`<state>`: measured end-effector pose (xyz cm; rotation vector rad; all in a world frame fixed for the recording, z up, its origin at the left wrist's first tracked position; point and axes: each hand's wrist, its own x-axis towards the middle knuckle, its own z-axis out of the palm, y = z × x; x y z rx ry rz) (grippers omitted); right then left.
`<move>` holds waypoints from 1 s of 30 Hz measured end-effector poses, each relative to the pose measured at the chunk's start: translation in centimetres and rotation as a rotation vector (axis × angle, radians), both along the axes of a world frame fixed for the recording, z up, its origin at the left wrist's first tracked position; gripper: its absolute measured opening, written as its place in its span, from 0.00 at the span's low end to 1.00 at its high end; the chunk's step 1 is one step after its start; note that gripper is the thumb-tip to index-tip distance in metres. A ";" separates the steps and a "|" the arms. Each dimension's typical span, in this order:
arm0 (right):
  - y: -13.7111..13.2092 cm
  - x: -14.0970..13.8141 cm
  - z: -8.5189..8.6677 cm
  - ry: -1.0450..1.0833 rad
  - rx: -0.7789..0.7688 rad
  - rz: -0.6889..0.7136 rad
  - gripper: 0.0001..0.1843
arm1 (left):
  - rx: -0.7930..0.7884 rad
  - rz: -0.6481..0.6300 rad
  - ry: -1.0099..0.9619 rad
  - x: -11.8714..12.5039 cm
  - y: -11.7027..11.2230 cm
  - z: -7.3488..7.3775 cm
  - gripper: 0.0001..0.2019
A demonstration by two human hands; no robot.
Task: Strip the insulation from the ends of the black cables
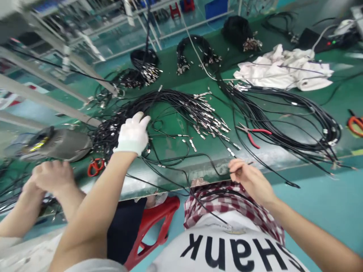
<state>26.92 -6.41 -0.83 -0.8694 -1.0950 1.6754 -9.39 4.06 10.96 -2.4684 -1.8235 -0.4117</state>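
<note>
— At work over a green bench (pixel 176 81), pictured how, from the left?

— At far left, held close together, a co-worker's bare hands (pixel 53 175). Left of centre, laid over a tangled cable bundle (pixel 167 96), a white-gloved left hand (pixel 133 132), fingers side by side; gripping a strand or not, impossible to tell. Right of centre, well apart from the glove, a bare right hand (pixel 251 177) at the bench's front edge, thumb and fingertips pinched on a single black cable (pixel 214 168).

— And best handled how?

— By judgement: at left, steady the bundle with a light palm, without dragging neighbouring strands. Through the middle, ease out slack smoothly, sparing the bend a kink. At right, pinch near the short end and draw slowly, watching for snags on silver terminals (pixel 210 113) and red-handled pliers (pixel 256 131).

— Pointing which way?

— At left, lost among other strands. Through lower centre, running rightward, dipping steeply towards the bench edge, then levelling into the fingers. Past the grip, pointing right and slightly up the frame. Long axis, broadly: left to right, though far from straight.
</note>
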 end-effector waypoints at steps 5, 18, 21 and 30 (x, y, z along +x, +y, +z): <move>0.0 -2.9 -0.9 -0.011 -0.038 -0.116 0.14 | -0.302 -0.376 -0.303 13.0 -6.0 -5.7 0.26; -1.1 1.8 -0.7 -0.586 0.242 -0.099 0.06 | -0.398 -0.365 0.105 18.2 -8.4 -8.9 0.09; 0.5 1.8 0.2 -0.683 0.394 0.090 0.08 | -0.307 -0.290 0.193 18.8 -9.5 -9.1 0.10; 12.1 8.6 0.7 -1.523 0.736 -0.095 0.28 | -0.440 -0.228 -0.461 17.6 -9.8 -9.9 0.11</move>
